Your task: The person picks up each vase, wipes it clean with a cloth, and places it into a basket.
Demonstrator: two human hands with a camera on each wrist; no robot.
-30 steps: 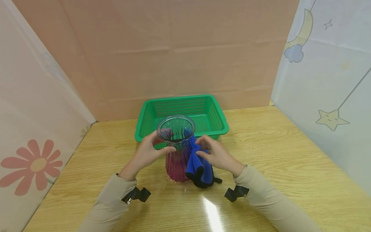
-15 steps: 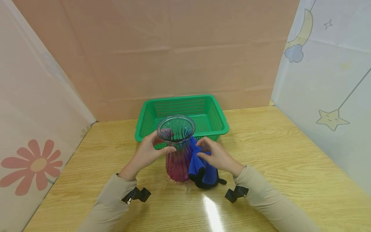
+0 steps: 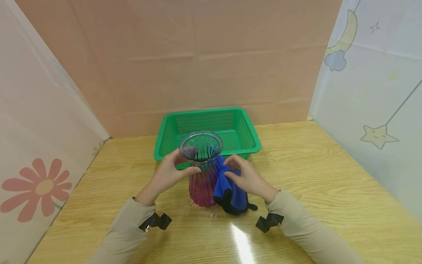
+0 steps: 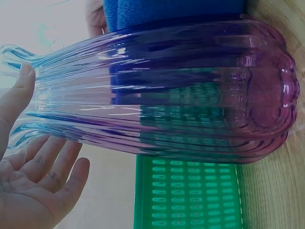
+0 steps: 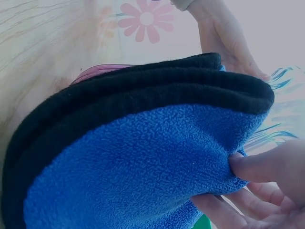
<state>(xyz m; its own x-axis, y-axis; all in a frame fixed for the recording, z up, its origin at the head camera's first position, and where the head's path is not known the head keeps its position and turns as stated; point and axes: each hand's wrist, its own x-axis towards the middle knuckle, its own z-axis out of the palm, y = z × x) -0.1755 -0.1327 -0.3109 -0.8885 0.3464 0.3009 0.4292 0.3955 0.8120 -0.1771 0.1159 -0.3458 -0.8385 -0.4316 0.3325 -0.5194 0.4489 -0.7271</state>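
Observation:
A ribbed glass vase point(image 3: 202, 187), clear at the flared rim and pink toward its base, stands upright on the table. My left hand point(image 3: 169, 170) grips its neck from the left; in the left wrist view the thumb point(image 4: 21, 90) lies on one side and the fingers curl beneath the other. Against the vase's right side hangs a blue cloth point(image 3: 239, 196) with black edging. My right hand point(image 3: 245, 176) pinches the upper part of this cloth between thumb and fingers, as the right wrist view shows, where folds of the cloth point(image 5: 128, 162) fill much of the picture.
Behind the vase sits a green perforated plastic basket point(image 3: 248, 143), close to the back wall. The wooden table point(image 3: 296, 165) extends to both sides. Printed sheets stand at left and right, and a plain peach sheet point(image 3: 197, 66) forms the back.
The lower part of the blue cloth has swung slightly to the right, while the right hand has barely shifted. The vase and the left hand stay where they were.

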